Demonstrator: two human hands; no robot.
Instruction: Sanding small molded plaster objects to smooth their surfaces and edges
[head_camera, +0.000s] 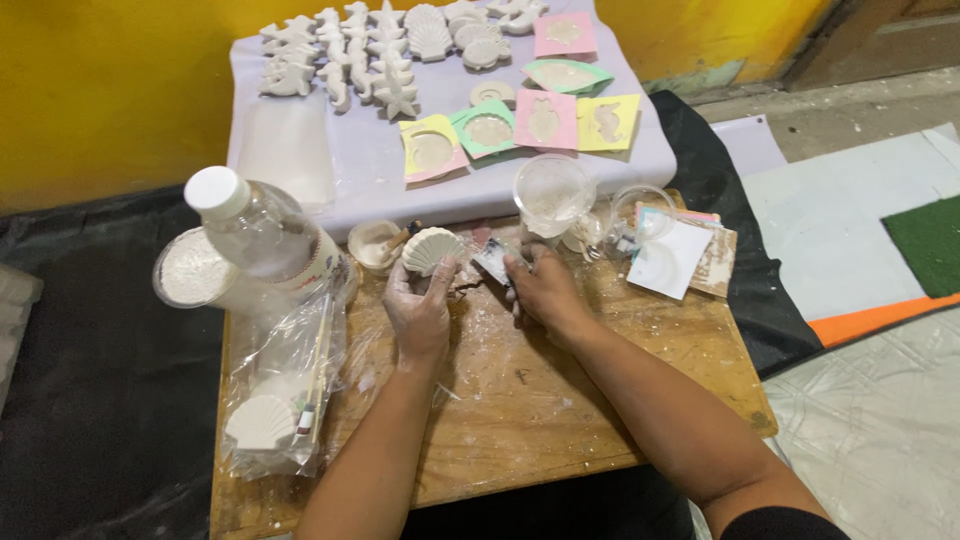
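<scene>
Shell cast held above a wooden work table (560, 400)
Left hand (418, 305) has its fingers closed around a white plaster shell (432, 249), fan edge uppermost; right hand (540, 290), just to the shell's right, pinches a small flat scraper (492, 260) angled towards it

Even, soft overhead light fills the scene (no hard shadows), with mild glare on the plastic bottle (262, 232); focus is sharp centrally, wide-angle stretching bends the frame's edges.

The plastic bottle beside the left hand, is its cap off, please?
No, the bottle has its white cap on, left of the left hand.
</scene>
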